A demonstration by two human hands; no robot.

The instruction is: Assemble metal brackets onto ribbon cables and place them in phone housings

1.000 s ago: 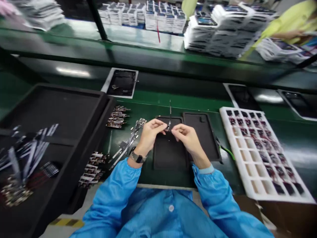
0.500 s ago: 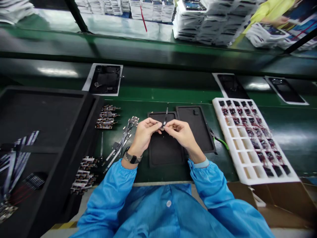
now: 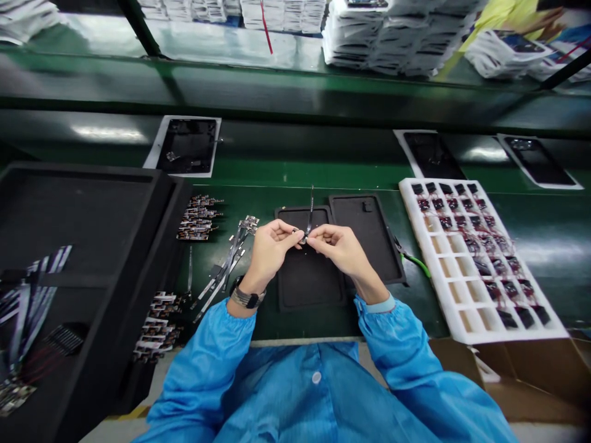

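Centrally, one small metallic part with thin dark ribbon strip (image 3: 311,215): sits mid-frame, pinched by bare left hand (image 3: 272,249) and bare right hand (image 3: 337,249), above shallow black rectangular tray (image 3: 310,284). Advisable: light, even pinch; strip uncreased.

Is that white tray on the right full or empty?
Partly full: dark parts sit in many of the white tray's slots, while several slots toward its left side show nothing inside.

A green strip (image 3: 295,173) offers passage beyond both hands, between two flat panels (image 3: 187,147). Cables (image 3: 218,280) hem in the left hand (image 3: 266,251); pliers (image 3: 414,261) and a white tray (image 3: 508,335) obstruct the right hand's (image 3: 342,251) outer side.
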